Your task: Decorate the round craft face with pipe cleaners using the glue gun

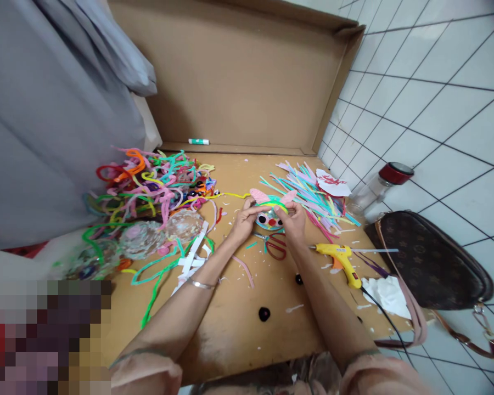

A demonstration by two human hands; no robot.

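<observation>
Biggest worry here was the glue gun (340, 260), which sat just right of the craft face (270, 215) with its cord trailing off the board's near edge. An elbow or sleeve could have snagged that cord and dragged the hot tip over the paper scraps. The scissors (274, 245) lay right under the face, touching-close to both wrists, so a quick drop of a hand might have caught them. The pink ears on the face also looked loosely set, and a hard squeeze could've knocked them off or bent the green strip across the top.

The face itself was held up off the cardboard, pinched between both hands. The left hand (242, 222) had its fingers closed narrow on the face's left edge, thumb on top near the ear. The right hand (293, 220) gripped the right edge the same way, fingertips curled over the green strip. The pipe cleaner pile (156, 184) sat well left of the face, the straws (313, 195) just right of it.
</observation>
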